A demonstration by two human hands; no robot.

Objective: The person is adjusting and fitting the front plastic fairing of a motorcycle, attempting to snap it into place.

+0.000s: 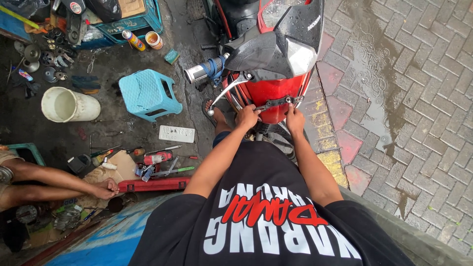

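I stand over the front of a red and black motorcycle (pixel 276 54) and look down past my black shirt. A dark metal bracket (pixel 277 103) lies across its red front mudguard (pixel 266 93). My left hand (pixel 247 116) grips the bracket's left end. My right hand (pixel 295 118) holds its right end, fingers curled over it. The chrome brake lever (pixel 224 93) and the handlebar grip (pixel 204 70) stick out to the left of my left hand.
A light blue plastic stool (pixel 148 93), a white bucket (pixel 66 104) on its side, a white plate (pixel 176 133), a red toolbox tray (pixel 152 184) and several tools lie on the dark ground at left. Another person's arm (pixel 59 182) reaches in there. Wet brick paving (pixel 409 98) lies right.
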